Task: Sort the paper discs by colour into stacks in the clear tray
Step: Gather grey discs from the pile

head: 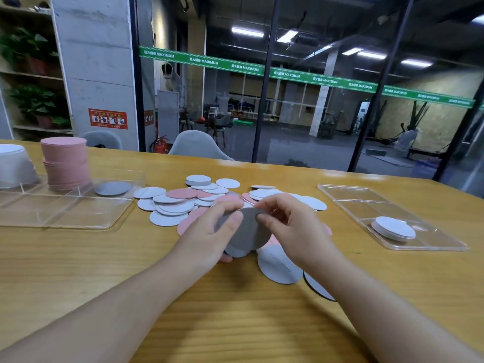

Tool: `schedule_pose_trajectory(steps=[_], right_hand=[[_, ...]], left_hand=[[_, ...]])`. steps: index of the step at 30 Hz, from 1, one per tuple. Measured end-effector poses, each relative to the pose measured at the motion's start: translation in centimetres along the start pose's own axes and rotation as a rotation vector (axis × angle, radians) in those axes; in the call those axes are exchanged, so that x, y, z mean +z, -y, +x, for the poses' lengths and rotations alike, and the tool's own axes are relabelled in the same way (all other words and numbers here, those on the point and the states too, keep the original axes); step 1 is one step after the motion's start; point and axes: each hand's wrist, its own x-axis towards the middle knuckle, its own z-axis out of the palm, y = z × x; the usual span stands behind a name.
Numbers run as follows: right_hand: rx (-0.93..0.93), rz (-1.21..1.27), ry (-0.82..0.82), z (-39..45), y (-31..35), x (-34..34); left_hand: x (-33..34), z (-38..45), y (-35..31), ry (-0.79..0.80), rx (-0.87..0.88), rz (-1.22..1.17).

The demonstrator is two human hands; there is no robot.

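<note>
Both hands hold a small bundle of grey discs (248, 231) above the table's middle. My left hand (209, 234) grips the bundle from the left with the thumb on top. My right hand (290, 226) pinches its upper right edge. Behind and under the hands lies a loose pile of white and pink discs (183, 200). The clear tray (76, 213) at the left holds a tall pink stack (65, 163), a white stack (13, 163) and a single grey disc (113, 188).
A second clear tray (351, 200) at the right holds a short white stack (392, 227). Two white discs (280, 263) lie near my right wrist. The wooden table (235, 323) runs to a glass wall, with grey chairs (196, 144) behind it.
</note>
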Motion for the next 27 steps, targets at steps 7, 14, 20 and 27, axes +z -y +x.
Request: schedule_pose_trajectory(steps=[7,14,20,27], right_hand=[[0.061,-0.064,0.150,0.5,-0.7,-1.1],[0.305,-0.486,0.565,0.3,-1.2,-3.7],[0.375,-0.580,0.666,-0.1,-0.5,-3.8],[0.269,-0.504,0.505,0.3,-0.6,-3.5]], left_hand=[[0.1,-0.2,0.0,0.059,0.078,0.186],[-0.3,-0.2,0.0,0.074,0.025,0.294],[-0.5,-0.1,0.1,0.105,-0.005,0.357],[-0.5,0.1,0.2,0.091,-0.025,0.325]])
